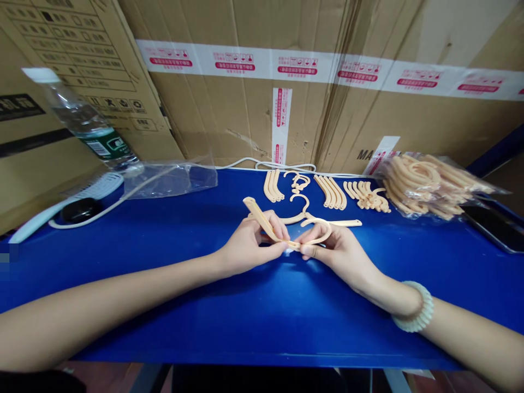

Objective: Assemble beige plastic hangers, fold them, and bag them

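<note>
My left hand (pixel 250 245) is closed around a straight beige plastic arm piece (pixel 258 217) that slants up to the left. My right hand (pixel 333 250) pinches a curved beige hook piece (pixel 321 225). The two pieces meet between my fingertips, just above the blue table (pixel 262 322). Right behind my hands lies an assembled beige hanger (pixel 323 221). Further back lie sorted rows of beige parts: curved arms (pixel 273 185), small hooks (pixel 301 180), more curved arms (pixel 331 192) and a small pile (pixel 368 196).
A clear bag of beige curved parts (pixel 426 183) sits at the right, with a dark phone (pixel 495 226) beside it. At the left are a water bottle (pixel 88 123), an empty clear bag (pixel 172 177), a white cable and a black puck (pixel 79 209). Cardboard boxes (pixel 254 98) wall off the back.
</note>
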